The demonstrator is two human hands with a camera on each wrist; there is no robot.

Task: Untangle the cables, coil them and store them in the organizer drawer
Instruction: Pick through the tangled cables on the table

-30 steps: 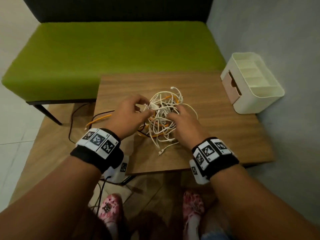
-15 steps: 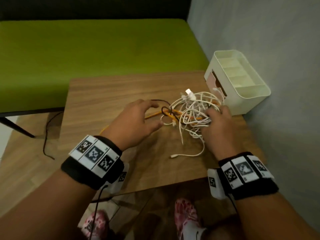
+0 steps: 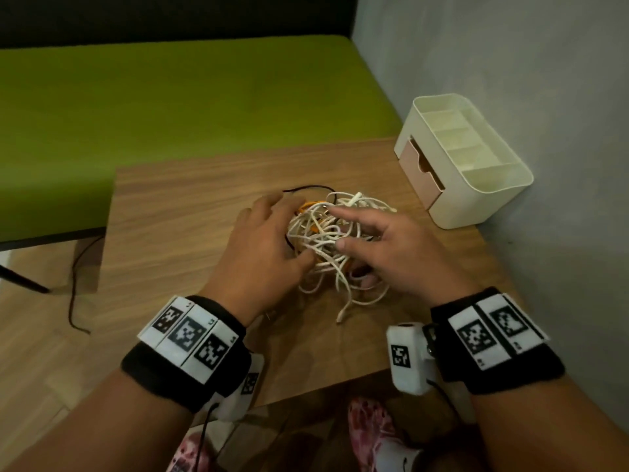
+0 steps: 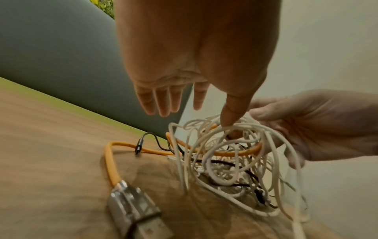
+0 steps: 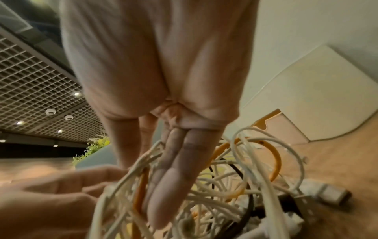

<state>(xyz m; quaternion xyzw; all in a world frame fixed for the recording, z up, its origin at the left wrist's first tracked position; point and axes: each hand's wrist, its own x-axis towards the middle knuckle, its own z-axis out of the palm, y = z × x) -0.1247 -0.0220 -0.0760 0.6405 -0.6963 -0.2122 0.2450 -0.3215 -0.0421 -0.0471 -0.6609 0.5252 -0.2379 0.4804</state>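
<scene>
A tangle of white, orange and thin black cables [image 3: 326, 233] [image 4: 220, 153] [image 5: 235, 186] lies mid-table. My left hand [image 3: 262, 240] [image 4: 174, 97] is at its left side with straight fingers, the thumb touching the top loops. From the right, my right hand [image 3: 384, 247] [image 4: 317, 126] [image 5: 167, 177] has its index finger and thumb stretched over the heap, while its other fingers curl into the loops. An orange cable's metal plug [image 4: 131, 208] lies loose on the wood. The cream organizer [image 3: 493, 185] stands at the far right, its pink drawer [image 3: 420, 168] sticking out slightly.
The wooden table [image 3: 187, 216] has a green bench [image 3: 170, 107] behind it and a grey wall [image 3: 544, 97] close on the right, against the organizer. A black lead [image 3: 73, 284] hangs to the floor at the left. My feet show under the table's near edge.
My left hand has come in from the left against the tangle. My right hand now reaches over the heap with index finger and thumb spread. The heap sits a little further from the organizer.
</scene>
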